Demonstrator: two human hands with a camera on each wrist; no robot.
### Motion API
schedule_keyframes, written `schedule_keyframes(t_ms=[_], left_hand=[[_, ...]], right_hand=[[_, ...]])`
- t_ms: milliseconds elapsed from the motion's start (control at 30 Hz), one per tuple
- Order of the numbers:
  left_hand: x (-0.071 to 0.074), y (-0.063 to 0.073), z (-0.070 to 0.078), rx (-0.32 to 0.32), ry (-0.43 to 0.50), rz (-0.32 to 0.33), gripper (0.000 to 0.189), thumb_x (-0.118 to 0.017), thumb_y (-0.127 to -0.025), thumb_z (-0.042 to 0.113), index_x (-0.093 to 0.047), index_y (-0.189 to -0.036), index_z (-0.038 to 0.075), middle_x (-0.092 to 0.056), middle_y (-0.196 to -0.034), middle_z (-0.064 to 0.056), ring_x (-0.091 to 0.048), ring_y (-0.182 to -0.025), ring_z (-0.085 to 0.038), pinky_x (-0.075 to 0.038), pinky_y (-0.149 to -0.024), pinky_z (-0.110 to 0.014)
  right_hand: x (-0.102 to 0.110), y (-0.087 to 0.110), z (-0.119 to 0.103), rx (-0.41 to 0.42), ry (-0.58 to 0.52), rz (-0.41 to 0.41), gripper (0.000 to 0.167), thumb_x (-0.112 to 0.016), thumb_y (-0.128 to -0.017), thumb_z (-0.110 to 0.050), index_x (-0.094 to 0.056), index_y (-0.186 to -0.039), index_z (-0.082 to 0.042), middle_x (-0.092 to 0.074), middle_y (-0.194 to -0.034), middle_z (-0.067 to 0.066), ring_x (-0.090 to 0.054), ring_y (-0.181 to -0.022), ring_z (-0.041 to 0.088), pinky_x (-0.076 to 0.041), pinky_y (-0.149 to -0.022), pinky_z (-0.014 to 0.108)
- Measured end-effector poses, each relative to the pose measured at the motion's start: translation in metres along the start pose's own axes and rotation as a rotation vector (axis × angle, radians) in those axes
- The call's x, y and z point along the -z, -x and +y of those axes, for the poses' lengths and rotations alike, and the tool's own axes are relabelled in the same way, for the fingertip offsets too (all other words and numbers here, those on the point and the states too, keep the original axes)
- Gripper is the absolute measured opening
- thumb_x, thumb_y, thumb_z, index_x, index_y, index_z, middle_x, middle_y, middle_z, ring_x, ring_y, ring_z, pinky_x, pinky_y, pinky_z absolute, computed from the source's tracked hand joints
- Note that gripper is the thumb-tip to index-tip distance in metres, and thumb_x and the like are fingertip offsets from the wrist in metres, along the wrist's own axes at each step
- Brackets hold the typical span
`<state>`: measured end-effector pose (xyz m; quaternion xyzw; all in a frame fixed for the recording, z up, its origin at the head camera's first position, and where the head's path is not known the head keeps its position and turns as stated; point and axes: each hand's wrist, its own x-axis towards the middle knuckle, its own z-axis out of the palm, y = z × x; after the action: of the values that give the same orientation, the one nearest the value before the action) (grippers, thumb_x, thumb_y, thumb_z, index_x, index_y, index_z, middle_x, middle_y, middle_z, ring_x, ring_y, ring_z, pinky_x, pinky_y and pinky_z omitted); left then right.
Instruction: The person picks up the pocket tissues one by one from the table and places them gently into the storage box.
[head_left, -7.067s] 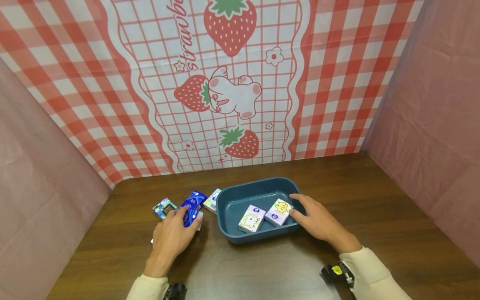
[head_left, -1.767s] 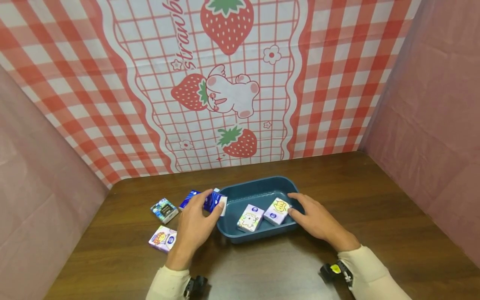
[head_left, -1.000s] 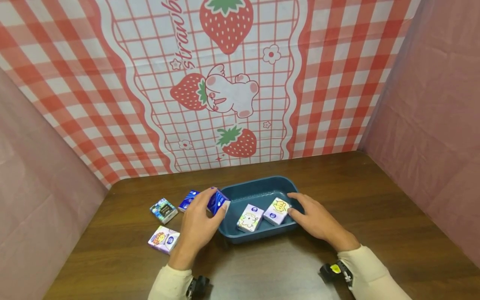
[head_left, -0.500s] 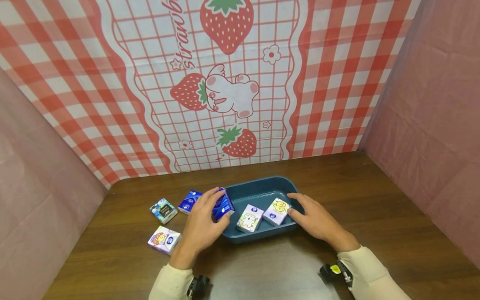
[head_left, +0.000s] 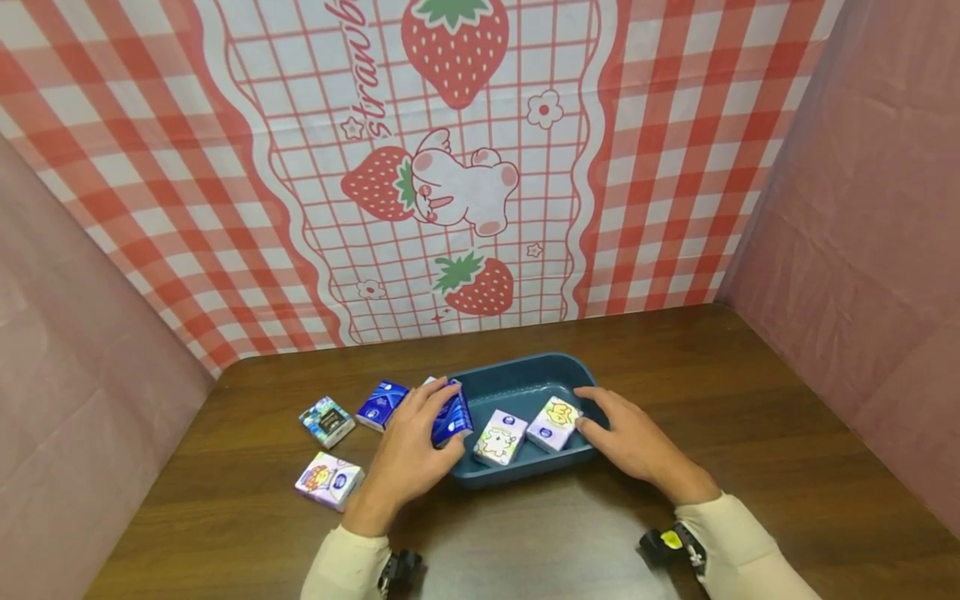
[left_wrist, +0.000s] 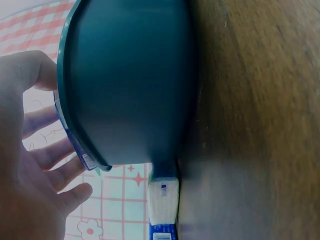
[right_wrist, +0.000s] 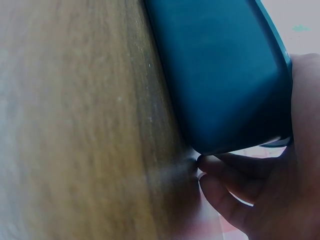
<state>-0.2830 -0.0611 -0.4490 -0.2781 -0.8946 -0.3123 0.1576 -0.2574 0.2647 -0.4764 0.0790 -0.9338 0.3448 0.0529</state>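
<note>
In the head view my left hand [head_left: 416, 442] holds a dark blue tissue pack [head_left: 452, 414] between thumb and fingers at the left end of a teal tray [head_left: 517, 364]. The pack overlaps the tray's inside, tilted; in the left wrist view its edge shows past the tray's rim. My right hand [head_left: 637, 433] grips the tray's right end, with several fingers bent against the outer wall in the right wrist view. Inside the tray lie two light tissue packs, one with a white cartoon [head_left: 500, 437] and one with a yellow cartoon [head_left: 554, 423].
Left of the tray, a second blue pack [head_left: 382, 405], a flowery pack with a black label [head_left: 327, 422] and a purple-white pack [head_left: 330, 481] lie on the wooden table [head_left: 225, 500]. Another pack [head_left: 430, 381] is mostly hidden behind my left hand. A checked cloth [head_left: 667, 208] hangs behind.
My left hand has carried the blue pack rightwards from the table to the tray's left end, turning it over the last second. My right hand has stayed at the tray's right end.
</note>
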Motion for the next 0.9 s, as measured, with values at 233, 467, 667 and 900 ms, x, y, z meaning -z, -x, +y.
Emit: schedule_keyframes(t_ms=[233, 467, 667, 900], left_hand=[[-0.003, -0.0007, -0.0031, -0.059, -0.049, -0.034, 0.062, -0.075, -0.081, 0.024, -0.059, -0.139, 0.014, -0.053, -0.144, -0.01, -0.046, -0.136, -0.032, -0.022, -0.117, -0.055], [-0.0056, -0.0015, -0.0035, -0.074, -0.086, -0.055, 0.061, -0.073, -0.079, 0.024, -0.06, -0.138, 0.016, -0.053, -0.143, -0.009, -0.045, -0.136, -0.031, -0.021, -0.115, -0.061], [-0.0079, -0.0011, -0.0035, -0.07, -0.086, -0.072, 0.06, -0.071, -0.079, 0.022, -0.06, -0.138, 0.016, -0.053, -0.143, -0.009, -0.044, -0.135, -0.032, -0.019, -0.113, -0.066], [-0.0089, -0.0007, -0.0026, -0.069, -0.092, -0.082, 0.059, -0.068, -0.078, 0.018, -0.062, -0.136, 0.016, -0.052, -0.144, -0.011, -0.044, -0.135, -0.033, -0.017, -0.111, -0.069]], right_hand=[[-0.0008, -0.0002, 0.0004, -0.006, -0.001, -0.005, 0.054, -0.06, -0.098, -0.033, -0.05, -0.145, -0.009, -0.049, -0.148, 0.018, -0.045, -0.134, 0.04, -0.035, -0.105, 0.065], [-0.0009, -0.0004, 0.0009, -0.01, -0.002, -0.007, 0.054, -0.059, -0.098, -0.034, -0.049, -0.145, -0.009, -0.048, -0.148, 0.017, -0.045, -0.134, 0.04, -0.035, -0.105, 0.065], [-0.0009, -0.0007, 0.0016, -0.005, -0.004, -0.007, 0.053, -0.06, -0.098, -0.034, -0.05, -0.145, -0.009, -0.049, -0.148, 0.017, -0.045, -0.134, 0.04, -0.036, -0.105, 0.065], [-0.0007, -0.0011, 0.0019, 0.005, -0.004, 0.0, 0.052, -0.06, -0.098, -0.032, -0.05, -0.144, -0.009, -0.05, -0.147, 0.018, -0.046, -0.134, 0.04, -0.036, -0.105, 0.065]])
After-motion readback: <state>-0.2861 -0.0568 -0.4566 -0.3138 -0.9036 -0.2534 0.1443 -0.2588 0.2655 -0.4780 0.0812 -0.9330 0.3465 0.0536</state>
